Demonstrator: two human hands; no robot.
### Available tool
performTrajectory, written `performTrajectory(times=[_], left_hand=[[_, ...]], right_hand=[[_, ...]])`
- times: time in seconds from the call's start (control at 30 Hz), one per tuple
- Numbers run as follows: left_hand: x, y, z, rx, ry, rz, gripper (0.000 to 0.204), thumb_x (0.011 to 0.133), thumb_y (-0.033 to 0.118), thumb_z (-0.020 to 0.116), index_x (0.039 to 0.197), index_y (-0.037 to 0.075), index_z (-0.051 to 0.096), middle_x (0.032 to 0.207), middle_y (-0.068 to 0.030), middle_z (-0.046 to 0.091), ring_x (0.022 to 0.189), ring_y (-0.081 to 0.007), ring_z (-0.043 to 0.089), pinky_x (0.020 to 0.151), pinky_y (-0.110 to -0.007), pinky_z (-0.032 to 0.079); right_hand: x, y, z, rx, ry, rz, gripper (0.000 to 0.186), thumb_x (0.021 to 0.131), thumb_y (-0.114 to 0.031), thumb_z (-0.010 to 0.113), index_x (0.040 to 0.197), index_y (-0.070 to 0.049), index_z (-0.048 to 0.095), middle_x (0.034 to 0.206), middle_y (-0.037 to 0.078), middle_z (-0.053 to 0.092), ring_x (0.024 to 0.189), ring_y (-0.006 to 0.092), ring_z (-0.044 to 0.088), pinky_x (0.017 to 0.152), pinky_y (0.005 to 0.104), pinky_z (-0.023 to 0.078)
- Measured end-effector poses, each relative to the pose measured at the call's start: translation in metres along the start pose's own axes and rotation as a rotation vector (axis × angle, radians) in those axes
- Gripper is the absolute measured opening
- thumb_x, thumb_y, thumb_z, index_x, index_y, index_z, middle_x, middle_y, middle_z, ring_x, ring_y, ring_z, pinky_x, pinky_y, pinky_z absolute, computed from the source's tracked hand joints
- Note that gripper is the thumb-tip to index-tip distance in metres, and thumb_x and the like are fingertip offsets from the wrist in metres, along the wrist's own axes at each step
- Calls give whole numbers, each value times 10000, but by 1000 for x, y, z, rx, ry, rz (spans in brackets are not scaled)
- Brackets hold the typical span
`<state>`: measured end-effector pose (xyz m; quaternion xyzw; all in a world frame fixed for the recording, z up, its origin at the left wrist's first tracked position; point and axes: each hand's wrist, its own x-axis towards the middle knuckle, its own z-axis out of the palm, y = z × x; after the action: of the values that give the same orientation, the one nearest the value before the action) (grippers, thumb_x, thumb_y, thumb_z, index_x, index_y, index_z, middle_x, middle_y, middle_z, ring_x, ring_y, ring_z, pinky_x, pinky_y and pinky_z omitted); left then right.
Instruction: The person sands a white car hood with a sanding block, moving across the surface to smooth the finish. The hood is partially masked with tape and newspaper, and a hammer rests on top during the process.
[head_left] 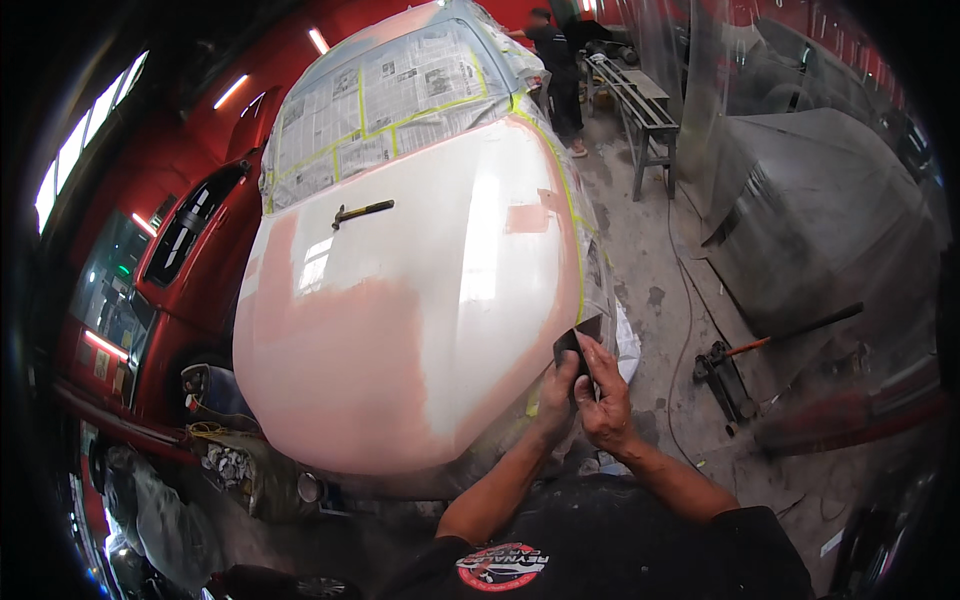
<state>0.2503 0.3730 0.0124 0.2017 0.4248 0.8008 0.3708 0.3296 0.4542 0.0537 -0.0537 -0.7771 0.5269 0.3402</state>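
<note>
Close to my body, at the front right corner of the car hood [440, 250], both hands hold a dark grey sheet of sandpaper [590, 327], which looks folded or bent. My left hand [558, 388] pinches its left side, thumb up. On the other side my right hand [604, 395] grips it, fingers along the edge. The hood is white with dull pink patches, mostly at its front and edges. A small hammer [364, 212] with a dark handle lies on the hood towards the windshield.
Newspaper [420, 85] and yellow-green tape mask the windshield. A floor jack [725, 385] with a long handle stands at right, near a cable [688, 300] and a sheet-covered car [820, 215]. Farther back are a metal bench [640, 110] and another person [555, 70]. A red car [195, 260] is at left.
</note>
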Motion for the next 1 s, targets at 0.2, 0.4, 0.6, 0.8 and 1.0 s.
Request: performTrajectory(times=[0.2,0.4,0.6,0.8,1.0], left_hand=[[-11,16,22,380,-2,-126,479,1057,324,436,1398,-11,475,1222,-146,612,1144,-211,576,999,-324,436],[-2,-5,42,1019,324,539,485,1052,315,419,1401,-21,453,1080,-320,642,1016,-479,633,853,-467,488],[19,23,26,1047,138,271,540,1040,298,424,1448,-52,371,1440,-306,423,1368,-416,399,1113,-440,327],[-20,-25,29,1146,-353,1024,626,1024,291,463,1485,-92,283,1481,-334,367,1429,-418,333,1188,-537,184],[9,-45,34,1251,-204,678,612,1021,343,476,1425,-104,369,1272,-322,560,1206,-431,553,1137,-508,303]], right_hand=[[11,29,-5,66,294,300,377,1004,-194,505,1304,31,534,1191,171,587,1083,249,543,964,358,423],[-15,59,-12,320,239,422,336,1032,-273,495,1197,6,582,863,11,545,806,99,465,757,262,420],[-27,27,-51,443,54,604,327,1010,-299,559,1176,-22,609,1054,54,652,930,109,599,774,294,499],[-10,70,-72,695,468,1128,272,992,-325,579,1066,-65,610,787,20,626,647,130,598,529,298,467],[-71,98,-68,1264,48,1141,318,955,-400,616,1052,-97,613,691,16,577,520,102,525,410,268,375]])
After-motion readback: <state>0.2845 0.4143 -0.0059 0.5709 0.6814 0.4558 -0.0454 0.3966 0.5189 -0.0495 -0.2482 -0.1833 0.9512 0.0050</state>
